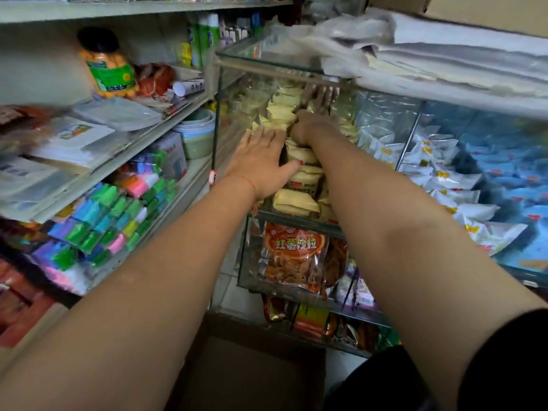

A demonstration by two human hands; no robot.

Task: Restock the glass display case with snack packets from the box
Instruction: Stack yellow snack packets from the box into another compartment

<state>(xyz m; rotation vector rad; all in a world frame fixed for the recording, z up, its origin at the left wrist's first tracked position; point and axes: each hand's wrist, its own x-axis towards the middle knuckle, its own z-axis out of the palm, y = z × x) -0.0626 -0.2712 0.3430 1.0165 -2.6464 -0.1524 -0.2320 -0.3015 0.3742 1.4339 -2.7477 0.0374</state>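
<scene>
Fingers (261, 137) flat beside yellow packets (293, 203)

Crowded wall shelves (124, 161) left; pale floor tiles (228, 280) — dim.

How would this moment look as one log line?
left hand: flat on yellow packets | right hand: among packets, grip unclear | glass case: being filled

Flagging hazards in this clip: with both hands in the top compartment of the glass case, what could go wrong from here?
1. The yellow packets are heaped to the front edge of the glass shelf; pressing by the left hand might tip some out.
2. The right hand reaches deep under the glass top, which carries stacked bags; a knock could shift them.
</scene>
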